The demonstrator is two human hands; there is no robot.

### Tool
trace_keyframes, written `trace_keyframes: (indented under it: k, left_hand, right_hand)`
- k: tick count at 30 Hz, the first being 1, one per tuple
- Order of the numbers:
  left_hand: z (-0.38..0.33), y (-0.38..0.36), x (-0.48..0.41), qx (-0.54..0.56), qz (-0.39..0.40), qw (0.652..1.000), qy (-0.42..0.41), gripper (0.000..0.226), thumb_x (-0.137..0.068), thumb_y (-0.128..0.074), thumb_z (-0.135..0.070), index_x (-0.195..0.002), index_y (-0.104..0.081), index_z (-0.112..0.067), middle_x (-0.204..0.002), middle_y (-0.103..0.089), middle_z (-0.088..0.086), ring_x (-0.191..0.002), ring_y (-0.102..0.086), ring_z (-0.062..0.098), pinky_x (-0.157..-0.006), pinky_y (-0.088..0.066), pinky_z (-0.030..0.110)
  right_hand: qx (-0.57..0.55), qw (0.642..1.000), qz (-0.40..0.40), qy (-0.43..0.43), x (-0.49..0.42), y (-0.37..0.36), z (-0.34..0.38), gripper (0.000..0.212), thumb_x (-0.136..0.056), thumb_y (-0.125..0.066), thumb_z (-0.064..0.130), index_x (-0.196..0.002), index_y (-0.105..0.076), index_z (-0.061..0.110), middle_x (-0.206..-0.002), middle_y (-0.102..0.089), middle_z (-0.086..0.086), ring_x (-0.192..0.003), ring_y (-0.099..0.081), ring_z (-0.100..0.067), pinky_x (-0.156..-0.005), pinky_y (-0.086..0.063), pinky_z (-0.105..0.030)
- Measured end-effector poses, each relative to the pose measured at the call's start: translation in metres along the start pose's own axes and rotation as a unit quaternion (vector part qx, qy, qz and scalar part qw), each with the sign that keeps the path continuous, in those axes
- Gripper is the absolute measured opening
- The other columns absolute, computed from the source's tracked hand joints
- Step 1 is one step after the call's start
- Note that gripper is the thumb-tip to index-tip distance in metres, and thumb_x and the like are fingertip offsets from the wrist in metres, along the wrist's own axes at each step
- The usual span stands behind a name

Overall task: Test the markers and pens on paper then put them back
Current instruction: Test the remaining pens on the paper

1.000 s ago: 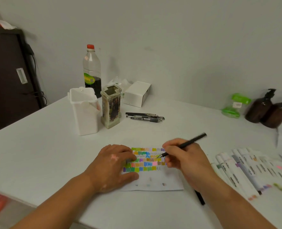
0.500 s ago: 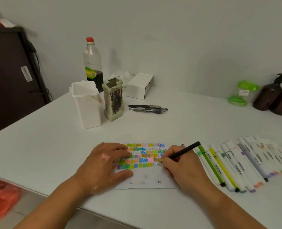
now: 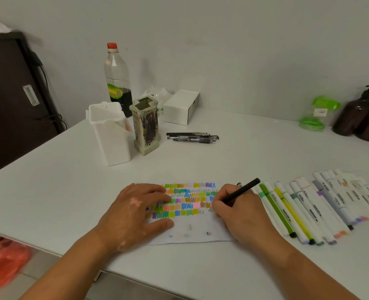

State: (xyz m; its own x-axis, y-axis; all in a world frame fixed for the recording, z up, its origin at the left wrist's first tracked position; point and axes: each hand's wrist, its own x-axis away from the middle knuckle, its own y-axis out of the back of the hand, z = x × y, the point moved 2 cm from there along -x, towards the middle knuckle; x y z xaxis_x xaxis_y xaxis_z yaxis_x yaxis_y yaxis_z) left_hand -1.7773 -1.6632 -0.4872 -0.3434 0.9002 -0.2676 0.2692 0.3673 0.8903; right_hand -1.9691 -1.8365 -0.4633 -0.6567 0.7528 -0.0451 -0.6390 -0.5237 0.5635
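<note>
A white sheet of paper (image 3: 192, 231) covered with rows of coloured scribbles lies near the table's front edge. My left hand (image 3: 136, 213) rests flat on its left side, fingers spread. My right hand (image 3: 242, 215) grips a black pen (image 3: 242, 191) with its tip on the paper, beside a short black squiggle in the lowest row. Several white-bodied markers (image 3: 304, 206) lie in a row to the right of the paper. Black pens (image 3: 192, 137) lie together further back, by a white holder (image 3: 110, 135) and a scribbled-on pen pot (image 3: 145, 124).
A red-capped bottle (image 3: 117, 76) and a white box (image 3: 181, 107) stand at the back. Two brown pump bottles (image 3: 356, 115) and a green container (image 3: 317, 113) are at the far right. A dark cabinet (image 3: 10, 100) stands left of the table; an orange bag (image 3: 1, 258) lies on the floor.
The view has shifted right, bringing more of the marker row into sight. My right hand with the pen has moved down to the lowest scribble row. My left hand stays on the paper.
</note>
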Motion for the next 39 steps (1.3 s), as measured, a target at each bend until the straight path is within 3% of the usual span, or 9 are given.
trace_keyframes:
  k: [4, 11, 16, 22, 27, 29, 32, 36, 39]
  left_hand:
    - [0.0, 0.001, 0.0, 0.003, 0.003, 1.0, 0.002, 0.065, -0.077, -0.044, -0.084, -0.128, -0.059, -0.045, -0.136, -0.048, -0.03, -0.123, -0.041, -0.009, -0.113, -0.036, 0.032]
    - [-0.002, 0.002, 0.0, 0.0, -0.004, 1.0, 0.003, 0.062, -0.077, -0.049, -0.082, -0.126, -0.061, -0.046, -0.135, -0.047, -0.032, -0.119, -0.033, -0.021, -0.111, -0.033, 0.026]
    - [-0.006, 0.002, 0.001, 0.001, -0.02, 1.0, 0.008, 0.052, -0.077, -0.061, -0.074, -0.12, -0.065, -0.045, -0.132, -0.05, -0.034, -0.118, -0.035, -0.023, -0.105, -0.031, 0.016]
    - [-0.012, 0.009, 0.0, 0.017, -0.056, 0.998, 0.008, 0.037, -0.079, -0.072, -0.058, -0.109, -0.073, -0.036, -0.121, -0.063, -0.025, -0.113, -0.052, -0.01, -0.099, -0.046, 0.022]
    - [-0.027, 0.025, 0.004, 0.016, -0.142, 0.989, 0.036, 0.019, -0.083, -0.076, -0.037, -0.099, -0.075, -0.026, -0.099, -0.069, -0.013, -0.089, -0.06, 0.004, -0.081, -0.054, 0.03]
    - [-0.042, 0.032, 0.004, 0.034, -0.16, 0.986, 0.027, 0.019, -0.083, -0.078, -0.033, -0.101, -0.074, -0.029, -0.098, -0.067, -0.019, -0.086, -0.059, 0.0, -0.078, -0.051, 0.021]
    - [-0.069, 0.036, 0.007, 0.094, -0.123, 0.988, 0.013, 0.026, -0.087, -0.07, -0.046, -0.112, -0.065, -0.04, -0.101, -0.06, -0.03, -0.099, -0.056, -0.003, -0.077, -0.041, 0.006]
    - [-0.09, 0.035, 0.019, 0.156, -0.114, 0.981, 0.017, 0.022, -0.087, -0.073, -0.039, -0.109, -0.068, -0.037, -0.094, -0.066, -0.027, -0.098, -0.056, -0.005, -0.079, -0.039, 0.005]
    - [-0.087, 0.041, 0.036, 0.189, -0.1, 0.975, 0.052, 0.011, -0.087, -0.073, -0.037, -0.098, -0.075, -0.035, -0.09, -0.07, -0.021, -0.092, -0.061, 0.004, -0.08, -0.046, 0.014]
  right_hand:
    - [0.018, 1.0, 0.006, -0.001, 0.0, 0.001, 0.001, 0.014, -0.082, -0.07, 0.019, -0.069, -0.065, 0.018, -0.067, -0.069, -0.003, -0.054, -0.055, -0.005, -0.052, -0.045, -0.026]
    - [0.026, 1.0, -0.004, 0.01, 0.0, 0.004, -0.002, 0.019, -0.083, -0.072, 0.02, -0.066, -0.063, 0.023, -0.062, -0.067, 0.005, -0.053, -0.057, -0.003, -0.049, -0.043, -0.018]
    - [-0.212, 0.977, -0.009, -0.007, -0.002, 0.016, -0.001, 0.025, -0.088, -0.075, 0.009, -0.07, -0.064, 0.024, -0.061, -0.07, -0.006, -0.045, -0.054, -0.011, -0.042, -0.04, -0.02]
    - [-0.308, 0.951, 0.028, 0.007, 0.002, 0.017, 0.007, 0.019, -0.089, -0.065, 0.006, -0.074, -0.072, 0.017, -0.067, -0.071, -0.013, -0.05, -0.058, -0.015, -0.042, -0.043, -0.024]
    - [-0.347, 0.938, 0.027, -0.013, 0.002, 0.023, 0.005, 0.023, -0.094, -0.054, -0.001, -0.075, -0.06, 0.009, -0.072, -0.072, -0.024, -0.05, -0.055, -0.021, -0.04, -0.04, -0.027]
    - [-0.336, 0.941, 0.044, -0.004, 0.005, 0.022, 0.007, 0.019, -0.089, -0.066, 0.008, -0.071, -0.065, 0.015, -0.067, -0.069, -0.017, -0.047, -0.05, -0.017, -0.039, -0.034, -0.024]
    - [-0.337, 0.937, 0.092, 0.02, 0.014, 0.02, 0.014, 0.007, -0.073, -0.074, 0.021, -0.073, -0.07, 0.015, -0.059, -0.06, -0.009, -0.045, -0.043, -0.013, -0.041, -0.031, -0.019]
    - [-0.329, 0.933, 0.134, 0.06, 0.03, 0.01, 0.02, 0.027, -0.063, -0.081, 0.034, -0.081, -0.075, 0.015, -0.056, -0.057, -0.006, -0.045, -0.045, -0.014, -0.043, -0.033, -0.02]
    - [-0.33, 0.931, 0.145, 0.067, 0.042, -0.003, 0.027, 0.029, -0.062, -0.084, 0.034, -0.086, -0.077, 0.018, -0.057, -0.06, -0.005, -0.046, -0.046, -0.014, -0.045, -0.037, -0.02]
